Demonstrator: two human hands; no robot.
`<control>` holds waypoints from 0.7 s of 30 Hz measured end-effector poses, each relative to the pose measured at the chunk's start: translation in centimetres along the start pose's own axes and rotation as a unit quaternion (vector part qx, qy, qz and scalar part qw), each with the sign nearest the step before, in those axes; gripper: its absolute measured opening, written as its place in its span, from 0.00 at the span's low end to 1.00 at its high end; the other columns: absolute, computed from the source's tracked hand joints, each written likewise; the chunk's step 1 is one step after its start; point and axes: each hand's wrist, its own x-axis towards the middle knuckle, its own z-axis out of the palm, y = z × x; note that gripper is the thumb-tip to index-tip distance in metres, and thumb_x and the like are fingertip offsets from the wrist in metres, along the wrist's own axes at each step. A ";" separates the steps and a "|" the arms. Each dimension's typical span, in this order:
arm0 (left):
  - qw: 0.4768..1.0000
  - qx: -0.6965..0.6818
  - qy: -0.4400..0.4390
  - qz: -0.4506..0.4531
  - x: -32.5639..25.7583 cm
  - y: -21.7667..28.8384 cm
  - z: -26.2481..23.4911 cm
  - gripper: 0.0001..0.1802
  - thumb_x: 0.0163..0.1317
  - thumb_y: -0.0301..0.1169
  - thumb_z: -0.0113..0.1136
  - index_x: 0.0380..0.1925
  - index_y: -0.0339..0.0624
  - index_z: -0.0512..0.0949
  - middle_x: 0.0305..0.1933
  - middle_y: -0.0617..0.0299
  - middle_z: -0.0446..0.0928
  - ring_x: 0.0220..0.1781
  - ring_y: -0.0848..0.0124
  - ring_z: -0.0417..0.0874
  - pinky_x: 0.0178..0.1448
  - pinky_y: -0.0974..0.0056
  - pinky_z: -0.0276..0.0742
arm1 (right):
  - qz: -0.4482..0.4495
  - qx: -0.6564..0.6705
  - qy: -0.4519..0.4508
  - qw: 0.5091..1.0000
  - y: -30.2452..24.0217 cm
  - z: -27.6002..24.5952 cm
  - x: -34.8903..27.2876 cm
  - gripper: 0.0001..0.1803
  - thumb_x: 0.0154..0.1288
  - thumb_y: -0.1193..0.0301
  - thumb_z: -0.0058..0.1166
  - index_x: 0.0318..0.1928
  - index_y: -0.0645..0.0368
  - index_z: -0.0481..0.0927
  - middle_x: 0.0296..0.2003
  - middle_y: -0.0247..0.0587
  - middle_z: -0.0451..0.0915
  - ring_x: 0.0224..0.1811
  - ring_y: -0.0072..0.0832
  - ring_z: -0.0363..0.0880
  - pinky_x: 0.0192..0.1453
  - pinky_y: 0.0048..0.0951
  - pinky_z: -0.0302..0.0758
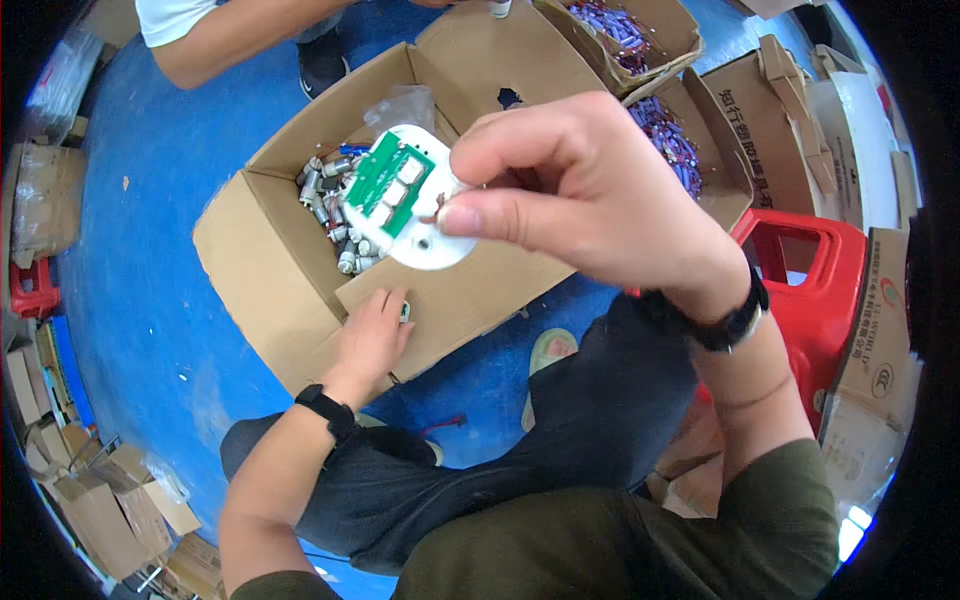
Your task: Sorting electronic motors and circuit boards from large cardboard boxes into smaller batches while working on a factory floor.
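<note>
Above the large open cardboard box [265, 235], my right hand [590, 190] pinches a white round plastic part [432, 252] between thumb and forefinger. A green circuit board [393, 183] with pale square components lies across this part's face. Lower down, my left hand [372, 338] rests against the box's near flap with its fingers curled. A small green-and-white piece [405, 312] peeks out beside those fingers; its kind is too small to tell. Inside the box are many small silver cylindrical parts [345, 240], which look like little motors, partly hidden behind the white part.
A clear plastic bag [402, 108] lies in the box. Boxes of purple cylinders with wires [668, 140] stand at the far right. A red plastic stool [810, 280] is close to my right arm. Another person's arm [240, 40] reaches in at the far left. Cartons line the left.
</note>
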 end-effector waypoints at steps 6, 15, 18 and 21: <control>0.989 0.049 0.132 0.040 1.6 -3.8 -0.7 0.25 0.37 0.39 0.68 0.35 0.41 0.71 0.48 0.50 0.65 0.54 0.52 0.63 0.51 0.51 0.65 | -0.011 -0.031 0.019 0.999 -4.2 -2.2 -0.6 0.07 0.55 0.76 0.53 0.36 0.65 0.77 0.30 0.42 0.79 0.32 0.26 0.79 0.36 0.23 0.76; 0.964 -0.017 -0.213 0.158 -6.2 5.9 -8.5 0.18 0.43 0.39 0.63 0.29 0.43 0.68 0.38 0.53 0.70 0.34 0.55 0.76 0.34 0.56 0.74 | 0.040 0.028 0.128 0.991 -0.4 -13.3 -5.2 0.11 0.61 0.68 0.50 0.38 0.63 0.75 0.30 0.36 0.78 0.28 0.16 0.74 0.26 0.16 0.71; 0.947 -0.008 -0.209 0.243 -8.4 8.3 -6.8 0.19 0.48 0.39 0.59 0.31 0.34 0.70 0.49 0.44 0.68 0.38 0.57 0.78 0.38 0.62 0.77 | 0.071 0.047 0.193 0.978 2.8 -11.9 -6.4 0.13 0.60 0.65 0.51 0.41 0.60 0.74 0.30 0.30 0.76 0.27 0.12 0.72 0.24 0.13 0.66; 0.942 -0.080 -0.250 0.210 -8.1 7.9 -5.2 0.20 0.49 0.40 0.59 0.32 0.32 0.70 0.53 0.40 0.65 0.42 0.54 0.76 0.40 0.62 0.76 | 0.125 0.075 0.127 0.981 3.5 -10.2 -4.0 0.13 0.59 0.65 0.53 0.40 0.60 0.75 0.30 0.33 0.77 0.25 0.12 0.72 0.22 0.11 0.66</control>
